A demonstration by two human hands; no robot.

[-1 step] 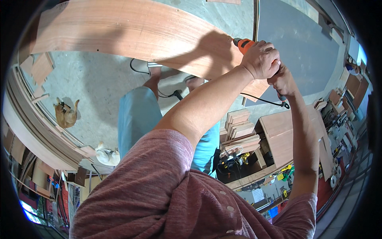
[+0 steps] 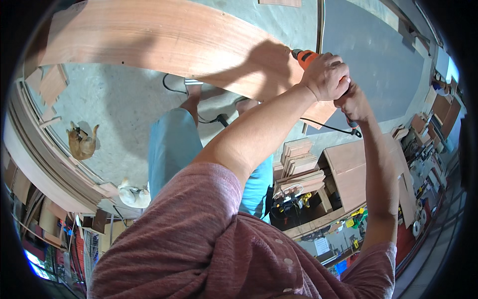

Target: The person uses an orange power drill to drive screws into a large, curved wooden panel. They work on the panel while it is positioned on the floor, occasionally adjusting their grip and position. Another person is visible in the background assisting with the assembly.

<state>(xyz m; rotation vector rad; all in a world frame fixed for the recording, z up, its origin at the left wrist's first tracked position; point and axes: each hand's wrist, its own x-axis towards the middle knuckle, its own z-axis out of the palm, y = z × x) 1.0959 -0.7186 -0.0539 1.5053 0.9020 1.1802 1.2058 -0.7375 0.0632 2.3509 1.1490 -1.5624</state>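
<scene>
Near the far edge of the board (image 2: 149, 31) — a drill (image 2: 307, 59) was held fast.
The left hand (image 2: 324, 77), nearer the chuck (image 2: 296, 53), was closed round its body; the right hand (image 2: 354, 102), behind, was curled round its mostly hidden grip. From both hands the drill's long axis ran forward and left — chuck by the edge, contact impossible to tell.

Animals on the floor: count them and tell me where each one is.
2: a tan animal toward the picture's left, and a white animal below and right of it, left of the light-blue shorts. Others may be hidden from view.
</scene>
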